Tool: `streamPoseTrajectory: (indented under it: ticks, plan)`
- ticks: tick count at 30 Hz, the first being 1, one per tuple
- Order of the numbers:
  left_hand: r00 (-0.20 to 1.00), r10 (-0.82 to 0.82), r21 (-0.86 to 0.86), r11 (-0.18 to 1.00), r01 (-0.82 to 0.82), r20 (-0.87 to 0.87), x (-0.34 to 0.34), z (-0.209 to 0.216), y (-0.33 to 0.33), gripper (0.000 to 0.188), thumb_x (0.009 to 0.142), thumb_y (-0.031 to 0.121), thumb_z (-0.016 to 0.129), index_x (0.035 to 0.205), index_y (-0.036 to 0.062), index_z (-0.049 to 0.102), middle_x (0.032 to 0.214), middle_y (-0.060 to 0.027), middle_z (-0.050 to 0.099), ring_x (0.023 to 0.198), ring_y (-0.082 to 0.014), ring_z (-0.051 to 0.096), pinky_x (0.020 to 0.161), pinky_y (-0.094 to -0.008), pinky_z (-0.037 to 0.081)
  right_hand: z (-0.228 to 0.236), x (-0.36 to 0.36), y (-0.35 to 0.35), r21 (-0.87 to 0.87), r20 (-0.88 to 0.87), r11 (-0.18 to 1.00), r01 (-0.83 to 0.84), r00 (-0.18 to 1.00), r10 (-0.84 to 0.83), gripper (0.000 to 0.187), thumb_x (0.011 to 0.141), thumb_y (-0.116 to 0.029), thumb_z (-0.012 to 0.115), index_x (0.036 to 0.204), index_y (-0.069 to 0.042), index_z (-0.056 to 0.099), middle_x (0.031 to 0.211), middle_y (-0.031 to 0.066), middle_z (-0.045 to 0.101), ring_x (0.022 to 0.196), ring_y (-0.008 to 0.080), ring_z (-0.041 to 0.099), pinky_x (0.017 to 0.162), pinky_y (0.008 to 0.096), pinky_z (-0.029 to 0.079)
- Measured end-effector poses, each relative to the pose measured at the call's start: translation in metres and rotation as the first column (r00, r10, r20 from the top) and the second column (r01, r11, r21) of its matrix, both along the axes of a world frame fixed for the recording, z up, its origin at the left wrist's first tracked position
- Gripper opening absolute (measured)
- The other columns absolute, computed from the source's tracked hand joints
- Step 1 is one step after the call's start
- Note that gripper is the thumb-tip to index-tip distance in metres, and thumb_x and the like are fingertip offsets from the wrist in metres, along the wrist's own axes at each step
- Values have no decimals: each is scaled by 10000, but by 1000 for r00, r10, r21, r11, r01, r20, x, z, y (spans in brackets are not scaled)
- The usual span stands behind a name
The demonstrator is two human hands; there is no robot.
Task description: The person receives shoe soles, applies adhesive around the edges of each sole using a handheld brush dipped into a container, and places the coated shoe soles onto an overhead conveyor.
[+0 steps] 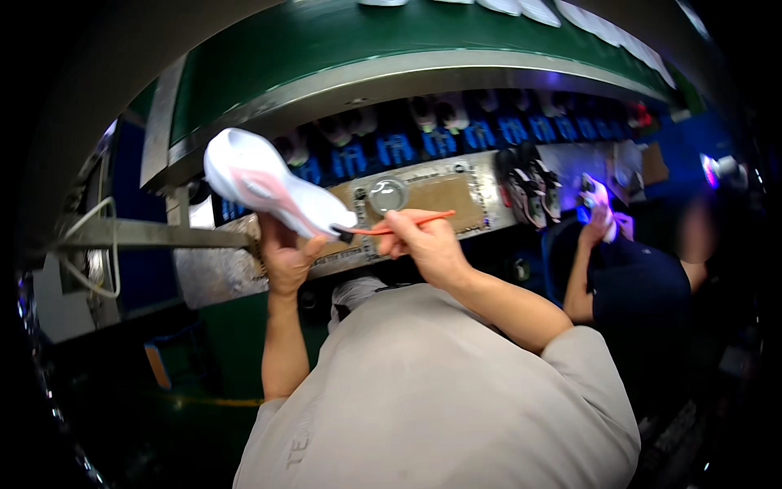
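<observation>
My left hand (285,259) holds up a white shoe sole (269,183) with a pink middle section, its fingers partly hidden beneath it. The sole is tilted, one end at the upper left and the other toward my right hand. Between the pinched fingers of my right hand (423,244) is a thin brush (436,217) with an orange handle. Its dark tip is at the near end of the sole; whether it touches is hard to tell. Just beyond my right hand, a small round dish (388,194) stands on the cardboard-covered bench (448,200).
Beyond the bench runs a green conveyor belt (342,37) with a metal edge and white pieces on it. Shoes sit on blue holders (395,148) beneath. Dark shoes (529,187) stand on the right. There a co-worker (639,281) handles a purple-lit shoe (599,204). A metal bar (155,235) juts in from the left.
</observation>
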State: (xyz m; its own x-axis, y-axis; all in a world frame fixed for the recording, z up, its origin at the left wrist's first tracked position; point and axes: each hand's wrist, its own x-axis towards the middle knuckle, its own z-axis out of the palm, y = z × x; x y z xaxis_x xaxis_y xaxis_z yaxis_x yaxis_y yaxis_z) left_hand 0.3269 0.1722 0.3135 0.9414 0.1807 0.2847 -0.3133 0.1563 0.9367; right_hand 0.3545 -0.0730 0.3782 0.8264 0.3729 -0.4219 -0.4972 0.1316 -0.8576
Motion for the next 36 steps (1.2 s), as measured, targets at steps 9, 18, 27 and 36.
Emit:
streamPoseTrajectory:
  ticks: [9,18,27,36]
  plan:
    - [989,-50,123,990,67,-136,-5,-18,-9,1059,738,122,925,1605,79,318,1501,-83,475,1354,-247,498,1166,-416,382,9,4,1,179,12,983,49,999,-52,388,1090,-325,560,1044,16,740,817,50,701,732,88,612,694,241,510]
    - [945,-229,-31,973,228,-235,-7,-23,-19,1000,900,406,786,1618,-41,252,1521,-124,462,1362,-236,492,1162,-369,379,-4,14,-7,319,-137,920,228,971,-194,343,1084,-302,576,1068,7,726,842,42,712,722,87,608,695,236,504]
    - [666,-721,-538,644,543,-191,41,44,-12,847,1007,563,424,1582,-46,297,1352,-297,613,1095,-364,714,953,-432,595,-47,-2,-83,78,143,839,538,827,-544,327,1088,-272,570,1207,3,700,932,44,709,768,73,574,707,220,471]
    - [868,-447,-811,413,414,216,239,103,41,868,1075,570,366,1592,-93,150,1579,-437,220,1451,-528,362,1126,-561,472,-78,-13,-80,-173,357,888,427,867,-348,313,1081,-220,583,1284,-5,685,994,54,724,830,77,596,782,236,499]
